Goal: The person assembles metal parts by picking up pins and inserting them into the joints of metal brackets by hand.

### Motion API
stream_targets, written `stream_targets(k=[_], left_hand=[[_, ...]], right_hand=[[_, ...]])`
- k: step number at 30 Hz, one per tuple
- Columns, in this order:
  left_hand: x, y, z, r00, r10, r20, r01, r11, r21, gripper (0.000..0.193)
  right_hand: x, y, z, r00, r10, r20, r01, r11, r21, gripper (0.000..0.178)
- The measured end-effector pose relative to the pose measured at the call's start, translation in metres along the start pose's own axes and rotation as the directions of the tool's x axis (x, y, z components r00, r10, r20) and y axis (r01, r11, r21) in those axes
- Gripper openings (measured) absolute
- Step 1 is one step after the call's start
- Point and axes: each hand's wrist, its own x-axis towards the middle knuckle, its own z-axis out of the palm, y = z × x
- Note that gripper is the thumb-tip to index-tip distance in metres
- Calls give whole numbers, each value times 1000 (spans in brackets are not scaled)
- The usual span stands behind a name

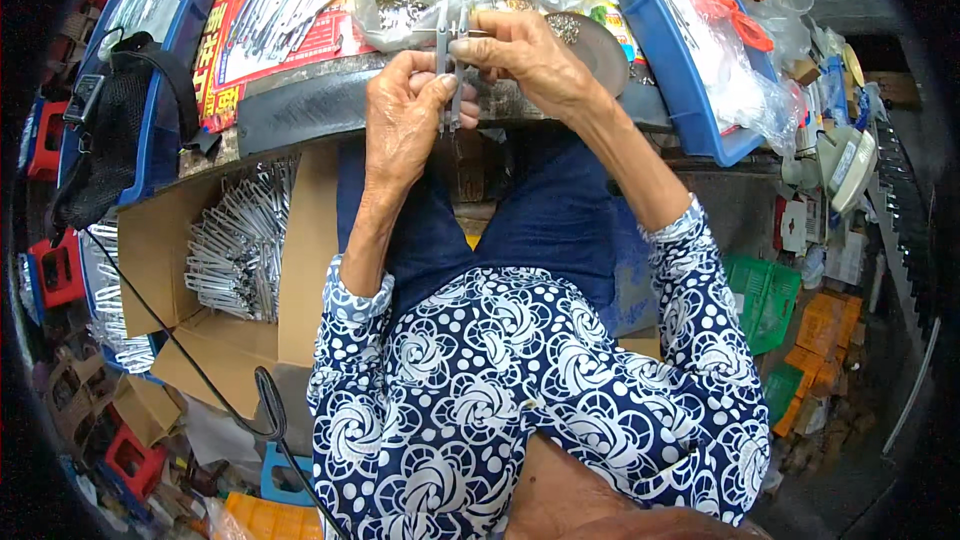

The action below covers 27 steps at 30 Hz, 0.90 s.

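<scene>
Two slim grey metal strips [442, 40] stand side by side, long ends pointing away from me, above the near edge of the worktable. My left hand [395, 130] is closed around their lower part, thumb on top. From the right, my right hand [535, 55] pinches at the upper part, where a thin pin [432, 31] seems to cross the strips. Its fingertips partly hide that spot. Just behind lies a clear plastic bag [385, 5] of small metal parts. To its left, loose metal strips [290, 5] are heaped on a red and yellow printed sheet [215, 75].
Blue trays flank the worktable, one at the left [185, 35] and one at the right [685, 90]. A round dish [605, 55] with small metal bits is beside my right hand. Below left stands an open cardboard box [155, 250] of metal pieces [240, 245]. A black mesh bag [115, 140] hangs nearby.
</scene>
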Motion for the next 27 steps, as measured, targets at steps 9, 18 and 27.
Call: stream_targets(k=[9, 18, 27], left_hand=[[2, 4, 0, 999, 40, -33, -39, 998, 45, 27], [9, 1, 6, 999, 6, 32, -8, 997, 76, 28], [12, -4, 9, 1000, 19, 19, -20, 998, 51, 32]], right_hand=[[-2, 8, 14, 971, -162, -177, 127, 972, -197, 19], [-3, 15, 4, 978, -40, -207, 40, 999, -6, 25], [3, 19, 1, 960, -91, -263, 76, 995, -65, 26]])
